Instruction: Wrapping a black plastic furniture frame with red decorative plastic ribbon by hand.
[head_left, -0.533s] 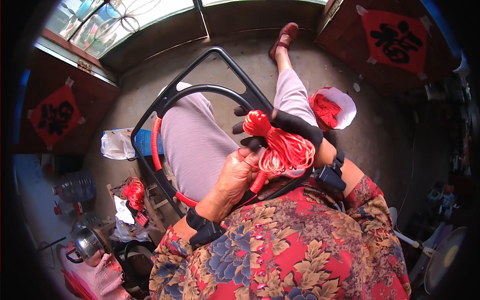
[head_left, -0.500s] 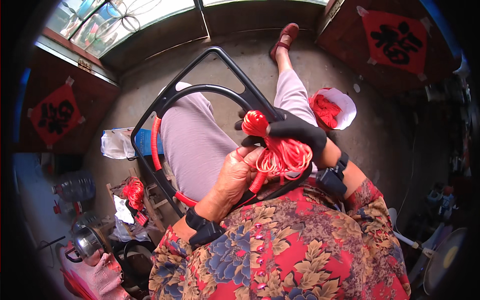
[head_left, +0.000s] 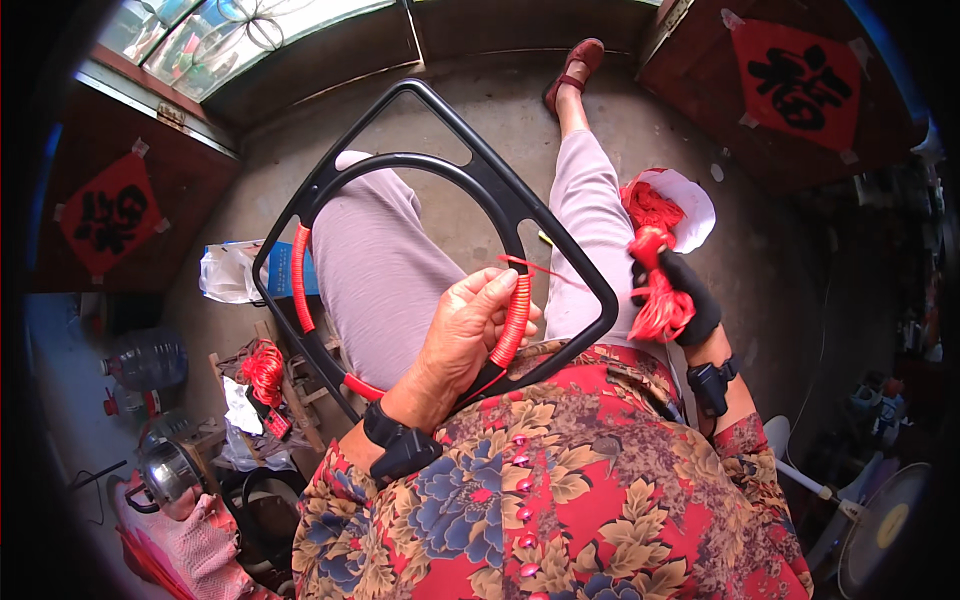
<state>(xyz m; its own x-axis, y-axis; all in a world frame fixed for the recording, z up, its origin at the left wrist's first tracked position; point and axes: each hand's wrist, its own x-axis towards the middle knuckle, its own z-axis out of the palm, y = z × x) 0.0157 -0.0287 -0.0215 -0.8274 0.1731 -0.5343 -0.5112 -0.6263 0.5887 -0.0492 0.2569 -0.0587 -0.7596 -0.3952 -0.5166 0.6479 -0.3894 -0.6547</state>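
A black frame (head_left: 497, 190), roughly four-cornered with a ring inside, lies tilted across my lap. Red cord is wound in tight coils around the ring's right side (head_left: 514, 322), and other red-wrapped stretches show at its left and lower left. My left hand (head_left: 450, 335), bare, grips this right-hand wrapping, thumb on top and some fingertips showing inside the curve. From the thumb a strand of red cord (head_left: 540, 268) runs rightward over the frame's edge. Out to the right, my right hand (head_left: 700, 300) in a black glove is closed around a tied bundle of red cord (head_left: 662, 308).
Beyond my right hand, a white container (head_left: 695, 215) holds more red cord. At the left, a blue box with a plastic bag (head_left: 235, 272) sits on the floor near a wooden stool bearing a red cord hank (head_left: 262, 372). A fan (head_left: 885, 525) stands lower right.
My right hand has moved right with the cord bundle, away from the ring. My left hand has shifted up onto the wrapped part, which is now uncovered. The frame has tilted slightly.
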